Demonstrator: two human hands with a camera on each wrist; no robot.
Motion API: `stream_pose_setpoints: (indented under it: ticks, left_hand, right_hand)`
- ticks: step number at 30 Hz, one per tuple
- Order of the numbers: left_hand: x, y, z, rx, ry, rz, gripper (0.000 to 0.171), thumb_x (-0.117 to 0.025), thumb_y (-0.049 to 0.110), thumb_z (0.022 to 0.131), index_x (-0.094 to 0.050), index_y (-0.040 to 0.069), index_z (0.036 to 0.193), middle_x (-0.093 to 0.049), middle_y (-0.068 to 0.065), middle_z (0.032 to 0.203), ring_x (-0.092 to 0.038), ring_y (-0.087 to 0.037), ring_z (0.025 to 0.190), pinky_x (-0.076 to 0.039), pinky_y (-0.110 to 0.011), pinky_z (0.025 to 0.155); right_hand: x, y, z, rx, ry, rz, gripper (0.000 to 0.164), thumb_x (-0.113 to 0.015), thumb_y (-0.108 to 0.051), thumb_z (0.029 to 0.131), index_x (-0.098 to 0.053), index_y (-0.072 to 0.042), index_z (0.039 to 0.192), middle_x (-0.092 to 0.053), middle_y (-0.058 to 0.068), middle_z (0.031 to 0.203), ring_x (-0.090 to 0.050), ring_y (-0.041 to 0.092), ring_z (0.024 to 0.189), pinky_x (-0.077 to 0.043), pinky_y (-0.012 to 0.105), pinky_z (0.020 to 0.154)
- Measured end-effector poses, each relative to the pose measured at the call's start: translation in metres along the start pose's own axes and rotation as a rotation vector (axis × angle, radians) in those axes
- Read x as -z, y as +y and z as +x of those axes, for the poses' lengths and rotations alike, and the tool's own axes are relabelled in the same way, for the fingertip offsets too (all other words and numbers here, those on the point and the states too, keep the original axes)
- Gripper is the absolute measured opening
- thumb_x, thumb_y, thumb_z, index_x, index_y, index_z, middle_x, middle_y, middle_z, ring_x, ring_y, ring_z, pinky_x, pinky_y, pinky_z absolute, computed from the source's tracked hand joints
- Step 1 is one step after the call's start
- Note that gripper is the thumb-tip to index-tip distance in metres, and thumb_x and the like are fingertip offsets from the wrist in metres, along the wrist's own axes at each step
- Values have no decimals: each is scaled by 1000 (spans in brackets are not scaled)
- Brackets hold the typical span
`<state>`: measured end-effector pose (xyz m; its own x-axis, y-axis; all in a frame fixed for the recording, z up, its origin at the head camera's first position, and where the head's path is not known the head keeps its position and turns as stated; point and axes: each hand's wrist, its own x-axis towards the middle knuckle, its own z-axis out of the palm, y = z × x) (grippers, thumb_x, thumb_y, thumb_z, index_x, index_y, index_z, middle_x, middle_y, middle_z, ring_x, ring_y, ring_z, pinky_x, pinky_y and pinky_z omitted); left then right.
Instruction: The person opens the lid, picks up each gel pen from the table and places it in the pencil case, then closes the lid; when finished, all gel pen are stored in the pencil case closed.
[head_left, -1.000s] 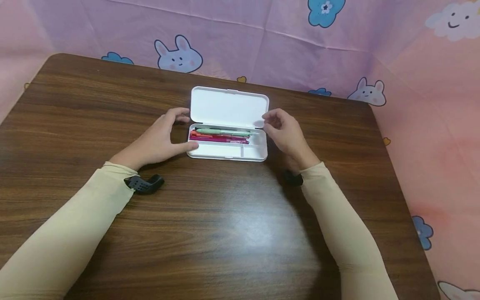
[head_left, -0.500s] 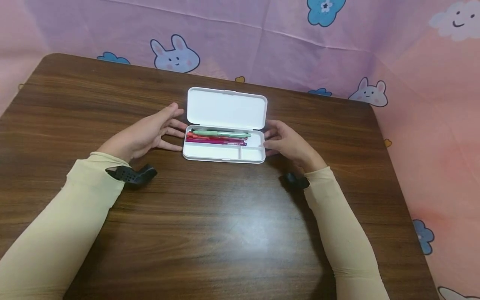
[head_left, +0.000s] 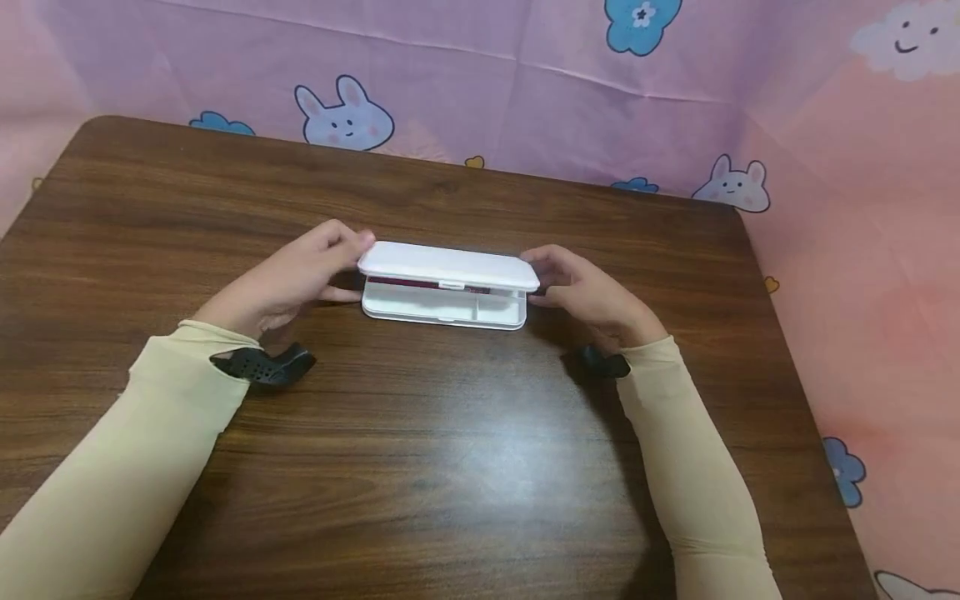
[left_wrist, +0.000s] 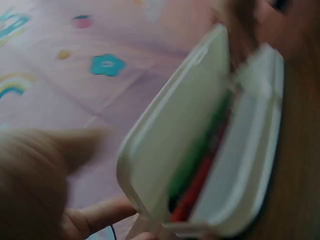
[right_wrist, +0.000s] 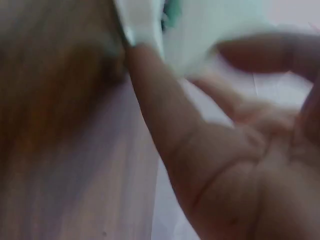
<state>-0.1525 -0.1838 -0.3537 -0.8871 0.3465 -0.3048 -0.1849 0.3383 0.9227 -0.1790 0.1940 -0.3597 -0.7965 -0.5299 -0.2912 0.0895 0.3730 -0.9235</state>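
A white pencil case [head_left: 420, 302] lies on the table in the head view, its lid [head_left: 450, 263] tilted partway down over the tray. Through the gap shows a strip of a dark red pen [head_left: 405, 284]. The left wrist view shows a green pen [left_wrist: 192, 157] and a red pen [left_wrist: 197, 190] inside. My left hand [head_left: 288, 271] is at the case's left end, thumb by the lid's corner and a lower finger stretched toward the tray. My right hand [head_left: 592, 292] is at the right end, fingers reaching to the lid and tray; its fingertips are partly hidden.
The case rests on a brown wood-grain table [head_left: 420, 450]. A pink and purple patterned cloth [head_left: 465, 83] hangs behind the table and along its right side. A dark wrist strap [head_left: 266, 365] shows at the left cuff.
The lid, which stood upright and wide open, has swung down toward me and covers most of the pens. Both hands have shifted at the case's ends; the left thumb has come off the tray's front.
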Motion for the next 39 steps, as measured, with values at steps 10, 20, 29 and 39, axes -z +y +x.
stream_pose_setpoints:
  ticks: [10,20,29,39]
  left_hand:
    - [-21,-5,2,-67,52,517,81,-77,33,95,-36,2,158,-35,-25,158,-39,-42,144,-36,-61,117]
    - [-25,-4,-1,-109,59,580,74,-70,28,101,-34,4,160,-35,-21,162,-42,-40,142,-35,-59,118]
    - [-20,-10,0,-169,41,632,71,-65,36,103,-34,9,161,-33,-18,164,-30,-39,152,-28,-61,122]
    - [-23,-9,-1,-164,42,647,84,-75,40,96,-33,8,161,-31,-18,165,-30,-40,151,-29,-63,121]
  right_hand:
    - [-20,-10,-1,-47,89,-460,65,-77,-22,96,-44,-9,150,-59,16,138,-57,29,128,-51,47,107]
    - [-26,-9,0,-67,145,-489,66,-78,-21,95,-43,-11,151,-57,17,140,-55,31,131,-50,48,108]
    - [-27,-10,-1,-41,140,-506,76,-81,-29,92,-40,-8,152,-53,19,146,-53,32,135,-50,49,109]
    - [-35,-15,-1,-61,163,-524,82,-83,-27,90,-37,-3,153,-50,20,148,-53,33,134,-50,49,108]
